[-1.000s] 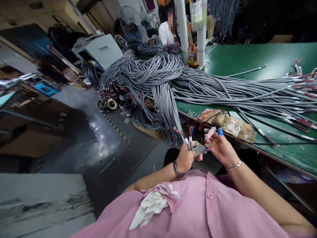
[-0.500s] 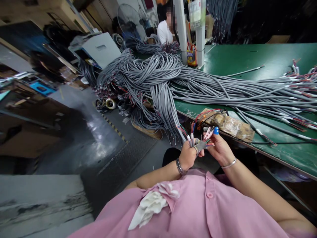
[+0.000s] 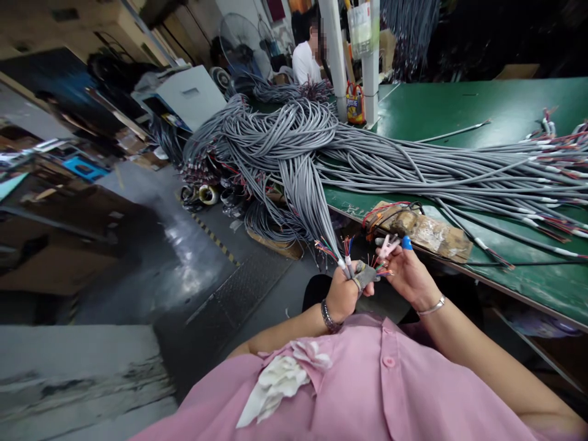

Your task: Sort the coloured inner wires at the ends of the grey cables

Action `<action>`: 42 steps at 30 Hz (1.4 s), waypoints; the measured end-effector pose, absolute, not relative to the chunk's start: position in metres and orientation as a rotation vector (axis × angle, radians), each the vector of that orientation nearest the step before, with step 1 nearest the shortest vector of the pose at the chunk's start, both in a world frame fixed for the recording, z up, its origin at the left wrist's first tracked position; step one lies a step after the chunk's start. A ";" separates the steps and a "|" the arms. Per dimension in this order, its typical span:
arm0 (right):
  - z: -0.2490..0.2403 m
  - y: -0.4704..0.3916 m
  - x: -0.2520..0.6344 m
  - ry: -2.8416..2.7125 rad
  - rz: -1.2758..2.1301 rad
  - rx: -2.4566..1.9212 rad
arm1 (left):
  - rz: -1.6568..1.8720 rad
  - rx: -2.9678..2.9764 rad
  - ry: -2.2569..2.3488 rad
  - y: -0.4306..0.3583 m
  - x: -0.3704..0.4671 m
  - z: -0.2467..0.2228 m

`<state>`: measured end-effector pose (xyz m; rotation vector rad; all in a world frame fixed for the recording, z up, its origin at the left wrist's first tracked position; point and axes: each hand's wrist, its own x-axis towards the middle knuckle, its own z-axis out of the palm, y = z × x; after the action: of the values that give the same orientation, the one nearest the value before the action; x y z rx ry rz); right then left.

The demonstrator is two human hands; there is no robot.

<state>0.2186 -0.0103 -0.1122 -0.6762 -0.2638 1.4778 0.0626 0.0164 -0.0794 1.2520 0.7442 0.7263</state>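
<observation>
My left hand (image 3: 345,293) is closed around several grey cables (image 3: 348,271), the thumb wearing a grey cover. Their white-banded ends fan out into thin coloured wires (image 3: 325,247) above the fist. More stripped wires (image 3: 382,269) stick out past the thumb, towards the right hand. Over on that side, my right hand (image 3: 413,278) has its fingers curled, with a blue cover on the thumb. A small pink clip (image 3: 388,246) sits at its fingertips, and the thumb tip is slightly apart from it. How the fingers behind grip the clip is partly hidden.
A big heap of grey cables (image 3: 280,128) spreads over the green table (image 3: 459,104) and hangs off its edge. A taped wooden block (image 3: 432,233) with wires lies at the front edge. Behind stand a white post (image 3: 334,55), a fan (image 3: 243,46) and a seated person (image 3: 305,61).
My left hand has shifted slightly left and down with the cables. My right hand has moved slightly right, widening the space between the hands, and its thumb has drawn away from the clip.
</observation>
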 end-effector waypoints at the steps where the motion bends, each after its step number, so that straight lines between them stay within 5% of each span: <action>1: -0.112 -0.011 0.219 -0.277 1.466 -0.684 | 0.732 1.249 0.749 0.016 0.063 -0.079; 9: -0.122 -0.012 0.214 -0.438 1.063 -0.915 | 0.761 1.200 0.756 0.019 0.076 -0.083; 18: -0.123 0.000 0.215 -0.348 1.376 -0.708 | 0.760 1.188 0.750 0.022 0.080 -0.092; 42: -0.125 0.004 0.211 -0.199 1.295 -0.699 | 0.793 1.172 0.753 0.021 0.076 -0.090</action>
<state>0.2107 0.0042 -0.1246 -0.6985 -0.1989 1.2950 0.0759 0.0213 -0.0900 1.1722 0.7534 0.7929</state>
